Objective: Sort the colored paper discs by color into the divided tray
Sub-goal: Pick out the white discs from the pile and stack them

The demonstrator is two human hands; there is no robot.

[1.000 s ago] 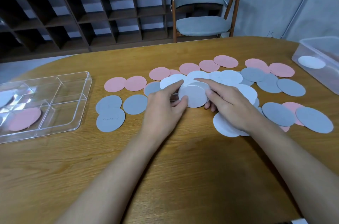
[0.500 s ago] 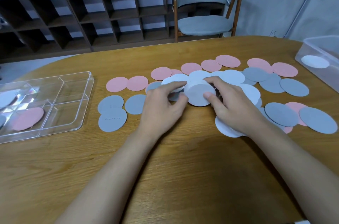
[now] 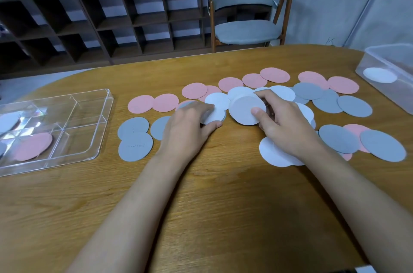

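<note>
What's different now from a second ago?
The left hand let go of the white stack and slid left onto a loose white disc. The right hand alone now holds the stack, tilted up. The tray, its pink disc and the other discs on the table stayed put.

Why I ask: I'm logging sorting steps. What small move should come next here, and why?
Probably the left hand should lift the white disc under its fingers onto the stack of white discs pinched in the right hand. Both are white and side by side, and other white discs lie loose nearby, so gathering looks unfinished.
</note>
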